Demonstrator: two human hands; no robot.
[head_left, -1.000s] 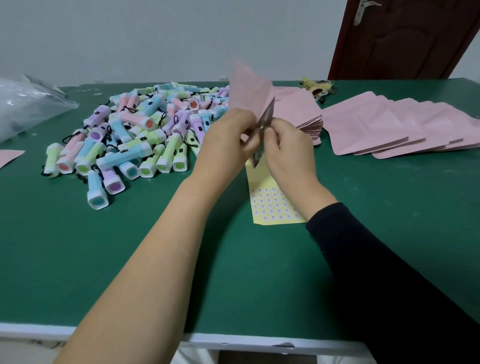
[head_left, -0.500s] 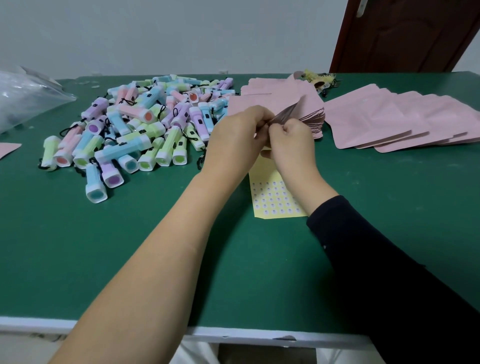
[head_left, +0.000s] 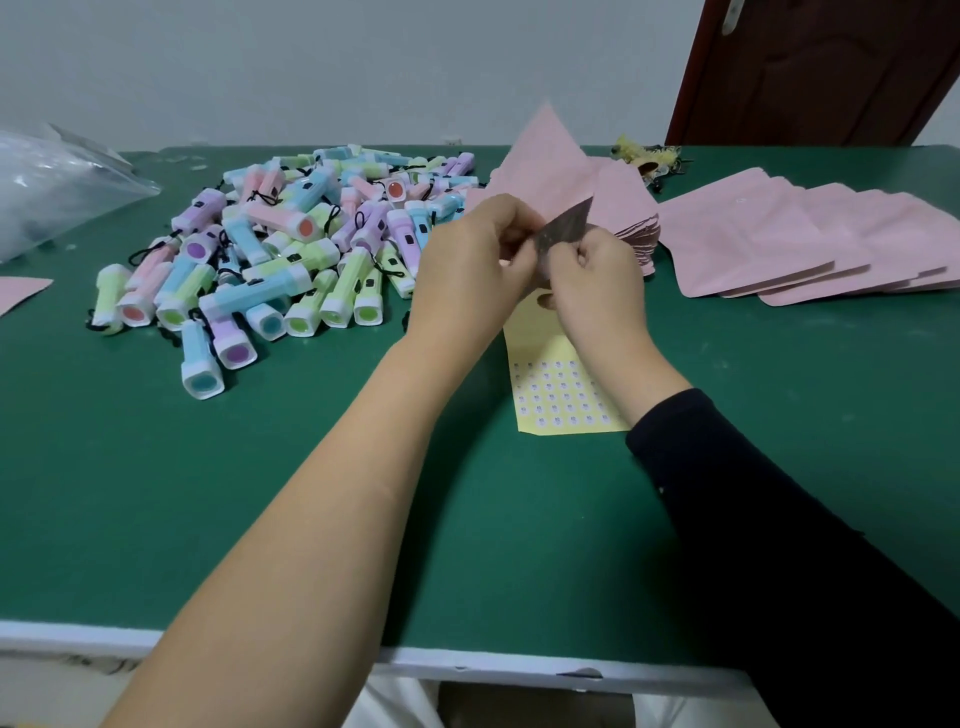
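Above the middle of the green table (head_left: 260, 493), my left hand (head_left: 475, 260) and my right hand (head_left: 597, 275) both pinch one flat pink pouch (head_left: 545, 156). The pouch is tilted up, one corner pointing at the wall. Its mouth is pulled apart between my fingers, and the dark inner side (head_left: 566, 228) shows. Under my hands lies a yellow sheet of small round stickers (head_left: 561, 395). A heap of small pastel flashlights (head_left: 291, 244) sits to the left of my hands.
A stack of pink pouches (head_left: 634, 228) lies just behind my right hand, and more pink pouches (head_left: 810, 244) fan out to the right. A clear plastic bag (head_left: 57, 187) sits at far left, a pink pouch corner (head_left: 21, 291) below it. A dark door (head_left: 831, 67) is behind.
The pouch lay low and nearly flat half a second ago; now it is raised again with a corner pointing up. Both hands keep their hold in about the same place.
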